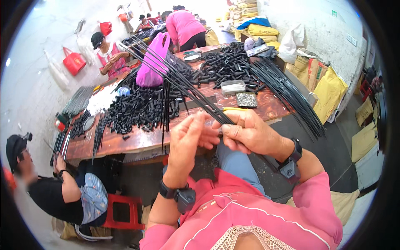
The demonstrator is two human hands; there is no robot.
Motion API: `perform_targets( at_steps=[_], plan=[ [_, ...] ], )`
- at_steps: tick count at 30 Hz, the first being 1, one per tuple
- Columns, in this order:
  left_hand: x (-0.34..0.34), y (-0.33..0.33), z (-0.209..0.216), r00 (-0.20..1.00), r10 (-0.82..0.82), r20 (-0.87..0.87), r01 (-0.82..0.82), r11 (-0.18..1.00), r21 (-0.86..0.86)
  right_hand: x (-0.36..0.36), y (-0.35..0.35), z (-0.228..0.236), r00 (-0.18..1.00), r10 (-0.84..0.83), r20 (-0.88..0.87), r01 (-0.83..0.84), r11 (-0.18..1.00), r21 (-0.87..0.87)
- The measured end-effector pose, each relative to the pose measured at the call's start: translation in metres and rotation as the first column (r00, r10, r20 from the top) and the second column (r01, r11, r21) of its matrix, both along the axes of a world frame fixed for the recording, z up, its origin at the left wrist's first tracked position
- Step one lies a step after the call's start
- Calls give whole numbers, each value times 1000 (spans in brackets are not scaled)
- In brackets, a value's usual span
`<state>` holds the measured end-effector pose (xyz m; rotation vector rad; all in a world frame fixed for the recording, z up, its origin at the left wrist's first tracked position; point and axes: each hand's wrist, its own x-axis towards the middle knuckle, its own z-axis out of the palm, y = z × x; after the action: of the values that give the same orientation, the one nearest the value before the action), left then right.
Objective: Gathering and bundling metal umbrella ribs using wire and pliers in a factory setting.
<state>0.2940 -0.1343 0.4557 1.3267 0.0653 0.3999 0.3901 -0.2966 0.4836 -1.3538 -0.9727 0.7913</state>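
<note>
My right hand (246, 131) is closed around one end of a bundle of long thin black rods (183, 88). The rods slant up and away to the left, across the table, their far ends fanning slightly apart. Beside the gripped end, my left hand (193, 131) has its fingers stretched and apart, with nothing visible in it. Under the rods lies a wide heap of short black tubular parts (137, 109). A yellow strip (234, 109) shows just behind my right hand; what it belongs to is hidden.
On the reddish wooden table (271, 100) are a purple plastic bag (153, 62), a clear plastic box (232, 86), a tray of small metal pieces (246, 100) and more black rods (287, 91) at right. A co-worker (54, 179) sits at left on a red stool (124, 212); others work farther back.
</note>
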Motion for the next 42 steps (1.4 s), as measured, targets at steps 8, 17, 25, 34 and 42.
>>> perform_targets(
  at_steps=[8,17,25,34,42],
  plan=[
    [16,38,0,955,-28,294,167,872,-461,-20,9,-67,956,176,235,-110,957,-270],
    [40,59,-4,969,-184,168,239,872,-427,8,38,-78,982,-94,-163,96,995,4],
    [54,55,-6,979,-178,103,206,878,-432,15,57,-92,952,-285,110,268,952,149],
    [60,61,-9,973,-214,87,230,882,-411,25,56,-81,814,-529,241,450,836,314],
    [68,54,-9,974,-207,89,224,862,-455,23,63,-89,883,-415,221,348,892,288]
  ],
)
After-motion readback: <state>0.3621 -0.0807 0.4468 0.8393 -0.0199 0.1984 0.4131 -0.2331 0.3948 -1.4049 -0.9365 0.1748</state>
